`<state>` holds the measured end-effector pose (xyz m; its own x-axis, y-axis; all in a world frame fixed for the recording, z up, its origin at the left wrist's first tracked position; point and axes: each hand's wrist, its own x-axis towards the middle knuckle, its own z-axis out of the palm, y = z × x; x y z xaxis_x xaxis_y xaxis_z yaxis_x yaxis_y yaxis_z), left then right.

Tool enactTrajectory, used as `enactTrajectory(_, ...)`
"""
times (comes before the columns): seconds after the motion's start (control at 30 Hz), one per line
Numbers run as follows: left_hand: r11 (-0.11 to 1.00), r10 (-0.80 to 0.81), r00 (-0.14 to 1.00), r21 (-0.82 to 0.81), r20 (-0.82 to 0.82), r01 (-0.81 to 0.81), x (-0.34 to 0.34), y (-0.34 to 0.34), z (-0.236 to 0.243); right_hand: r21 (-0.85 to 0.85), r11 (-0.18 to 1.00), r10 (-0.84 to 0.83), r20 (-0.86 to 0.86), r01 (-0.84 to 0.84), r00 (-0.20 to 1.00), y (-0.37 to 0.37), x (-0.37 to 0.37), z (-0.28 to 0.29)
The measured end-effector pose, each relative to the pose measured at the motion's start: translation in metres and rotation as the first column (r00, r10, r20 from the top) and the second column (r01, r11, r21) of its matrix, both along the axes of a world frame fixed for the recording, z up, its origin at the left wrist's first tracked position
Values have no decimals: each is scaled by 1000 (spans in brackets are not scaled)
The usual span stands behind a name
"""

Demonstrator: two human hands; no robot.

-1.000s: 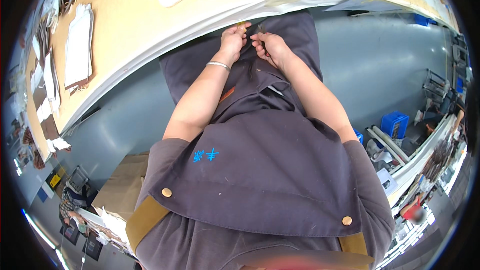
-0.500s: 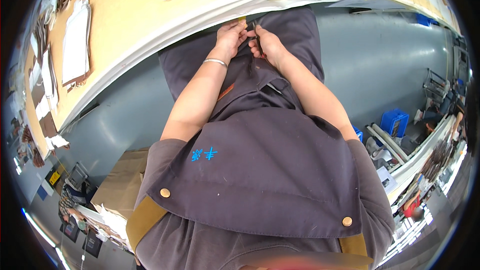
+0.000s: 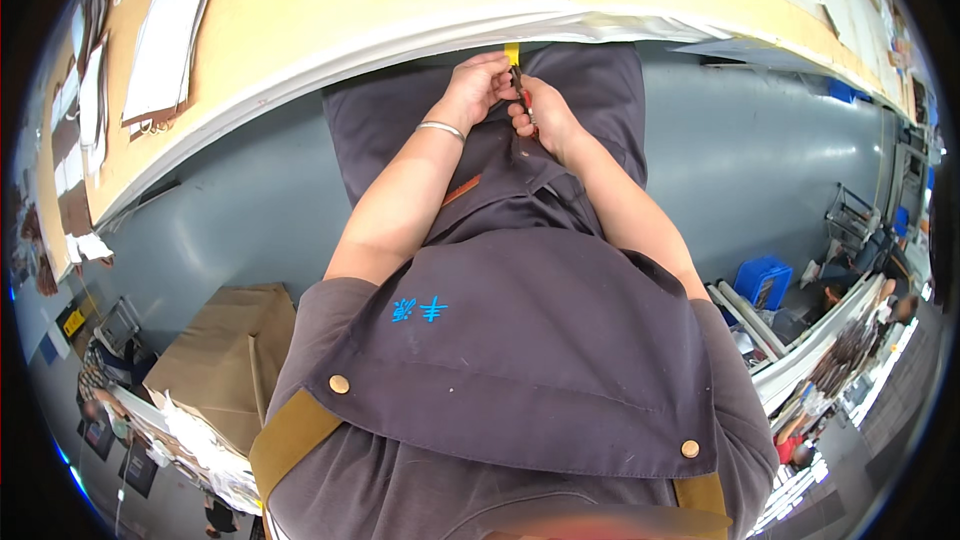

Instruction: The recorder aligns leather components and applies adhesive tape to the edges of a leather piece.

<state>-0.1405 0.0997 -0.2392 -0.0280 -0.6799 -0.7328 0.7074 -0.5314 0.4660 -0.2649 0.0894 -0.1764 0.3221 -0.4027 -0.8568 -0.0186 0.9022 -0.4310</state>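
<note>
My left hand (image 3: 478,90) is pinched on a small yellow strip (image 3: 512,54) just under the near edge of the worktable (image 3: 300,20). Beside it, my right hand (image 3: 541,114) grips a dark tool with red parts (image 3: 525,93), possibly snips, its tip at the left fingers and strip. Both hands are over my dark apron (image 3: 525,330), in front of my lap.
Pale stacked pieces (image 3: 160,40) lie on the table's left. A large brown box (image 3: 210,350) is behind me at left. Blue crates (image 3: 762,282) and rolls stand at right. Other people work at the lower left (image 3: 95,380) and right (image 3: 795,450).
My hands have come closer together, and the dark red tool in my right hand has moved up to the yellow strip, which shows more. The view has shifted slightly.
</note>
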Motion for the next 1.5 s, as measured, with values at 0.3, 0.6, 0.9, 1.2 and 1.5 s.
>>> enactTrajectory(0.3,997,64,989,22,135,-68,-5,1,10,11,998,-64,-6,64,998,3,5,0)
enactTrajectory(0.6,1000,-7,995,27,99,5,-4,2,8,66,985,-168,92,162,981,0,9,-8)
enactTrajectory(0.9,986,-48,995,161,91,33,-4,0,7,-6,974,-227,57,228,972,2,11,-13)
enactTrajectory(1.2,989,-60,996,143,71,49,-4,1,11,1,961,-275,118,277,954,4,12,-15)
enactTrajectory(1.5,995,-45,998,89,37,41,-4,3,15,4,946,-322,157,326,934,2,13,-19)
